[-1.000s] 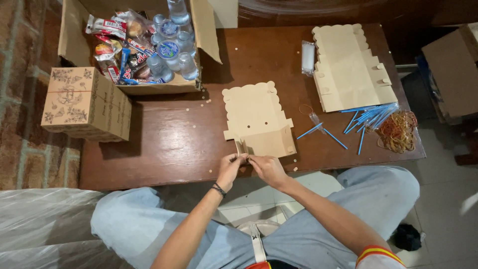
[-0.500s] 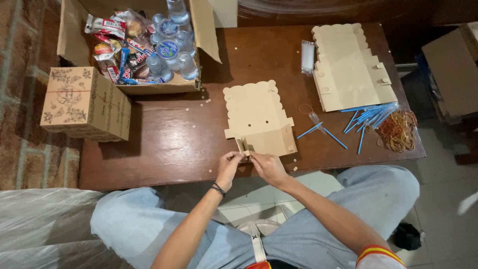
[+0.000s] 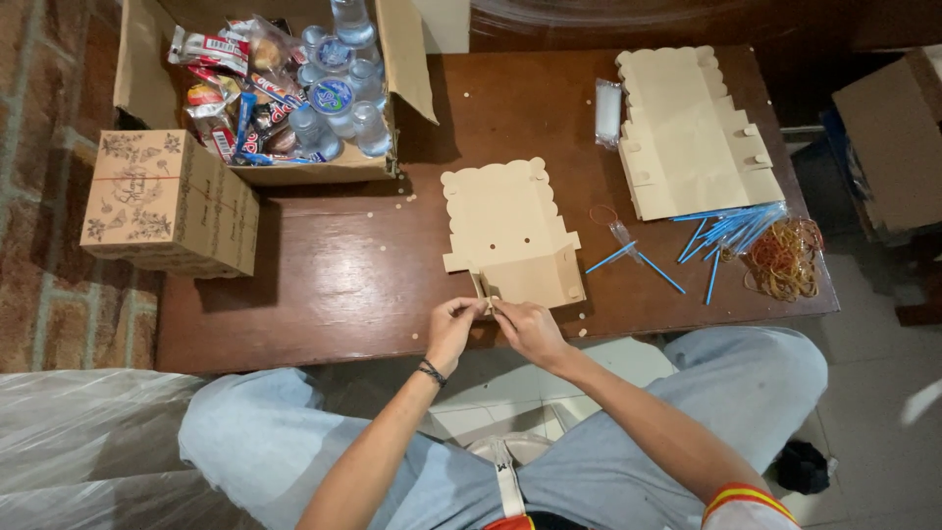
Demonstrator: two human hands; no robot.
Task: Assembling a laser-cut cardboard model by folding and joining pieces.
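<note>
A flat beige die-cut cardboard box blank point(image 3: 505, 231) with scalloped edges lies on the dark wooden table point(image 3: 334, 265). My left hand point(image 3: 453, 327) and my right hand point(image 3: 528, 329) meet at its near edge. The fingers of both pinch a small flap at the blank's lower left corner. A dark band circles my left wrist.
An open carton point(image 3: 280, 83) of water bottles and snack packets stands at the back left. A printed closed box point(image 3: 169, 204) sits at the table's left end. A stack of flat blanks point(image 3: 687, 132), blue straws point(image 3: 721, 236) and rubber bands point(image 3: 785, 260) lie right.
Both hands stay at the blank's near edge; the fingers have shifted only slightly on the flap.
</note>
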